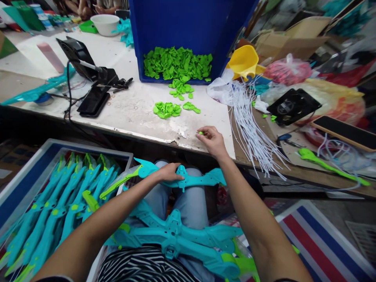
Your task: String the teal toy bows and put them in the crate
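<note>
My left hand (172,172) is closed around the middle of a turquoise plastic part (202,179) with long arms, held above my knees. A lime-green piece (120,181) sticks out from its left end. Over the table's front edge, my right hand (213,140) pinches a small green plastic piece (201,133) between thumb and fingertips. Across my lap lie more turquoise parts (176,235) of the same shape, crossing each other. Loose green pieces (167,110) form a small heap on the table, with another little group (191,107) beside it.
A tipped blue bin (190,23) spills green pieces toward me. White ties (246,121) hang over the table edge at right, near a black fan (293,105) and a phone (346,132). At left, a crate (120,150) holds several turquoise parts. Other people sit at the back.
</note>
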A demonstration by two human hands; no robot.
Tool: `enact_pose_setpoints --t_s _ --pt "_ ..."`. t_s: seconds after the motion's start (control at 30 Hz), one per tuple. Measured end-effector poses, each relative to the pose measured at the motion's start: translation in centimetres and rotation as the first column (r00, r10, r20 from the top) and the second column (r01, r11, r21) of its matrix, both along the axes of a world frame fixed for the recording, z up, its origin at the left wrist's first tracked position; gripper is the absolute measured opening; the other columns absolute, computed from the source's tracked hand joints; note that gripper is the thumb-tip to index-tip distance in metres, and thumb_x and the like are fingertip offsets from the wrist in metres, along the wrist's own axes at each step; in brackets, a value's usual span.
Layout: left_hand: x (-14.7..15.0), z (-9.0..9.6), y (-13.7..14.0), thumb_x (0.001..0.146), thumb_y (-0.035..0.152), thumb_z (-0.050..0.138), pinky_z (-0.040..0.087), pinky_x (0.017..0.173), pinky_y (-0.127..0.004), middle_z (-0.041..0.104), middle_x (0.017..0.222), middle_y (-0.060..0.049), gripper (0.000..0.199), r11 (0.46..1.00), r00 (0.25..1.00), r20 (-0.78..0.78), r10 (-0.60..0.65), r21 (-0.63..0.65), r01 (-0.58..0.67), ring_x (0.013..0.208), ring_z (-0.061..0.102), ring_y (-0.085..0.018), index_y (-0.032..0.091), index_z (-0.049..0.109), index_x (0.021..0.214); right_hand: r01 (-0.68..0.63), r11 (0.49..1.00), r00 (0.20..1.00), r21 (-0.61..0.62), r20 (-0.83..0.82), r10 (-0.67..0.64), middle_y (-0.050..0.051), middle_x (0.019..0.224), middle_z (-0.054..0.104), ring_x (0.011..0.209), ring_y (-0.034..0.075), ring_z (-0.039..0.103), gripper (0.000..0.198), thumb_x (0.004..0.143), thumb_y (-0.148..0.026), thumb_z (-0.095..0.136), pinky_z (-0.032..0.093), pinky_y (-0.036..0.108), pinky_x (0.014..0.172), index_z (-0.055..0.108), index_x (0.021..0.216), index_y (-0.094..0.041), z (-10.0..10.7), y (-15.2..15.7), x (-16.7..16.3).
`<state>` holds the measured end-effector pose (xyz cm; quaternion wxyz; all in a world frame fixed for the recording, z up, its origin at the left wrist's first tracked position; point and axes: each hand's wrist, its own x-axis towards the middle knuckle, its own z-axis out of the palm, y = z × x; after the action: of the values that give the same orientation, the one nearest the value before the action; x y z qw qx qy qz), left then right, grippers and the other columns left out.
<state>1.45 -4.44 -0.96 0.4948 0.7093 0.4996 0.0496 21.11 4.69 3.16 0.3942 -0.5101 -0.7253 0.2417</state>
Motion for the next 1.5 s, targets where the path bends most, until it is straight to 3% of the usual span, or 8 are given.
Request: enact_pose_setpoints --t_s 0.1,0.3,0.53,0.73,1.0,1.2,1.37,1.5 --pt "0.0 0.1 0.0 0.071 0.034 0.066 0.047 0.078 -0.029 0.067 0.101 -0.007 0.044 1.000 1.000 0.020 -0.008 -0.012 0.008 0.092 0.062 -0.023 0.015 0.057 0.109 0.085 0.996 0.996 0.023 -0.021 -0.085 0.007 0.100 0.062 0.087 0.018 0.060 0.023 0.079 -0.038 0.058 0.050 0.033 0.080 0.065 0.090 -0.019 -0.6 -0.4 -0.5" --pt "-0.2 0.7 0.0 0.070 0.031 0.064 0.046 0.072 -0.027 0.066 0.089 -0.003 0.034 1.000 0.998 0.069 -0.012 -0.021 0.013 0.083 0.059 -0.020 0.015 0.059 0.100 0.016 0.994 0.944 0.107 0.327 -0.050 0.008 0.095 0.069 0.098 0.027 0.059 0.012 0.074 -0.030 0.065 0.044 0.042 0.090 0.063 0.081 -0.020 0.0 -0.7 0.5" --pt "-0.6 0.6 1.1 0.083 0.031 0.051 0.040 0.063 -0.022 0.063 0.078 0.000 0.027 0.944 0.969 0.202 0.140 -0.323 -0.069 0.068 0.051 -0.012 0.011 0.065 0.096 -0.093 0.988 0.947 0.123 0.317 0.050 0.008 0.105 0.069 0.102 0.027 0.058 0.016 0.083 -0.033 0.060 0.044 0.043 0.092 0.066 0.092 -0.022 0.9 -4.4 0.1" --pt "-0.6 -0.2 1.2 0.084 0.046 0.053 0.039 0.064 -0.022 0.061 0.070 0.001 0.037 0.912 0.935 0.234 0.266 -0.375 -0.166 0.070 0.049 -0.013 0.012 0.068 0.088 -0.368 0.929 0.866 0.038 0.376 0.328 0.009 0.107 0.071 0.099 0.026 0.060 0.023 0.089 -0.039 0.056 0.048 0.043 0.080 0.069 0.101 -0.024 -3.3 -12.9 -0.7" --pt "-0.4 -0.3 1.0 0.084 0.046 0.054 0.036 0.060 -0.022 0.055 0.063 0.002 0.039 0.904 0.929 0.243 0.278 -0.392 -0.168 0.062 0.043 -0.011 0.010 0.068 0.088 -0.324 0.943 0.900 0.071 0.331 0.284 0.009 0.112 0.069 0.105 0.027 0.058 0.023 0.089 -0.037 0.055 0.049 0.048 0.088 0.070 0.101 -0.025 -5.9 -13.6 -1.1" --pt "-0.4 -0.4 0.6 0.074 0.044 0.064 0.035 0.055 -0.020 0.053 0.062 0.004 0.036 0.956 0.948 0.266 0.174 -0.277 -0.098 0.060 0.043 -0.010 0.011 0.067 0.088 -0.131 0.988 0.965 -0.086 0.219 0.147 0.008 0.114 0.068 0.109 0.028 0.059 0.018 0.083 -0.038 0.063 0.048 0.049 0.090 0.068 0.095 -0.025 -6.0 -14.3 -1.4" --pt "0.2 -0.5 0.3 0.072 0.035 0.065 0.038 0.055 -0.020 0.056 0.067 0.002 0.030 0.953 0.956 0.187 0.224 -0.247 -0.175 0.063 0.049 -0.011 0.011 0.066 0.089 -0.096 0.907 0.991 -0.409 0.045 0.125 0.004 0.099 0.071 0.093 0.022 0.068 0.051 0.067 -0.032 0.076 0.054 0.039 0.082 0.055 0.113 -0.024 -6.4 -12.8 -1.8" --pt "0.5 -0.4 0.6 0.075 0.030 0.061 0.042 0.059 -0.022 0.061 0.072 0.000 0.026 0.983 0.979 0.111 0.170 -0.090 -0.160 0.068 0.055 -0.014 0.010 0.067 0.090 -0.083 0.892 0.979 -0.445 0.131 0.157 0.003 0.094 0.072 0.085 0.022 0.069 0.059 0.064 -0.030 0.078 0.054 0.038 0.078 0.056 0.118 -0.024 -6.0 -12.3 -2.0"
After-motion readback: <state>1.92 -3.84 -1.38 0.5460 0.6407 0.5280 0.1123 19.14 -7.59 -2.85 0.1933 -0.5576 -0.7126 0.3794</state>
